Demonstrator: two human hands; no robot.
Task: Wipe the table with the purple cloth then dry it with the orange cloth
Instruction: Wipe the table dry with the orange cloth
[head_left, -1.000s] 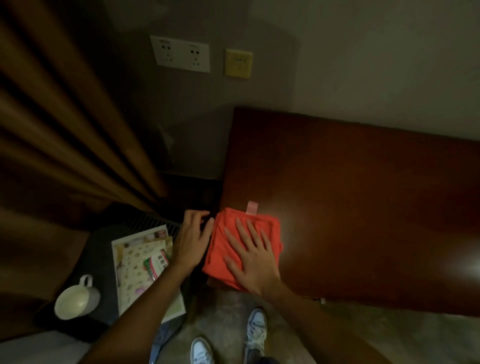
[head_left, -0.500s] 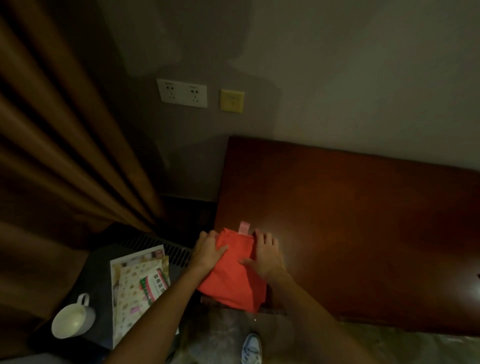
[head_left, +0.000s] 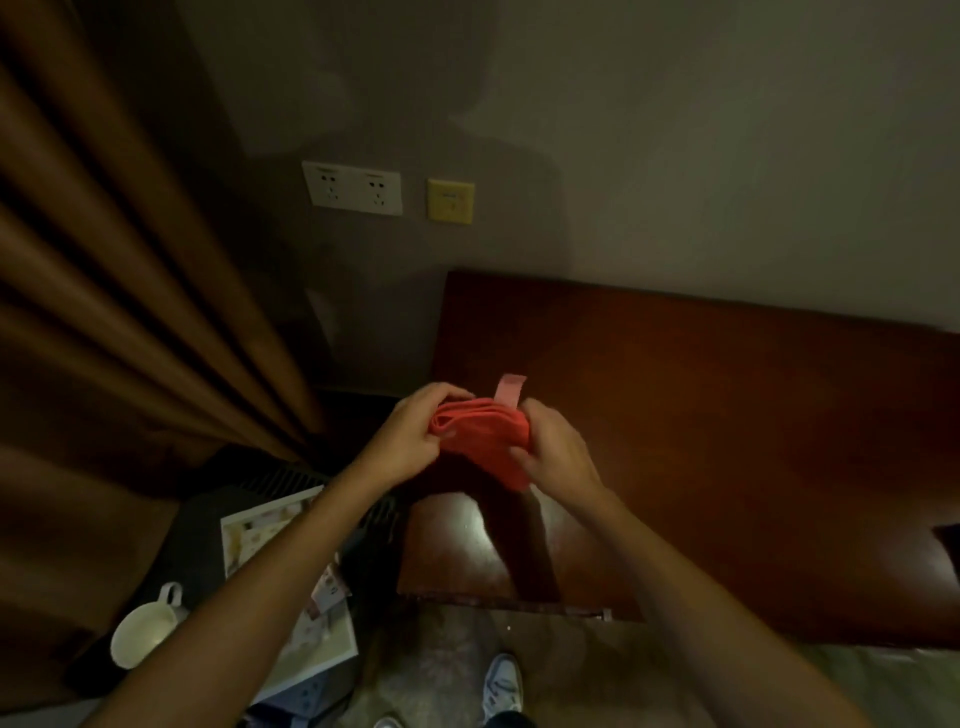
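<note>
Two hands hold the orange cloth (head_left: 480, 436) just left of the frame's centre, lifted clear of the dark red table (head_left: 701, 431) and casting a shadow on the wood beneath. The cloth is folded into a thick wad, with a pale pink loop tag (head_left: 509, 388) standing up from its far edge. The left hand (head_left: 410, 441) pinches the left end of the wad in its grip, fingers curled over the folds; the right hand (head_left: 558, 449) grips the right end likewise.

No purple cloth shows anywhere in view, so whether the wet wipe is finished cannot be told from here.

The main risk, as I judge it, is that the layers slip apart in mid-air and the cloth sags open, leaving an uneven pad that smears rather than dries. A second risk lies at lower left: a white cup (head_left: 143, 636) and printed papers (head_left: 280, 582) sit near the left forearm, and a wide sweep could knock them.
</note>
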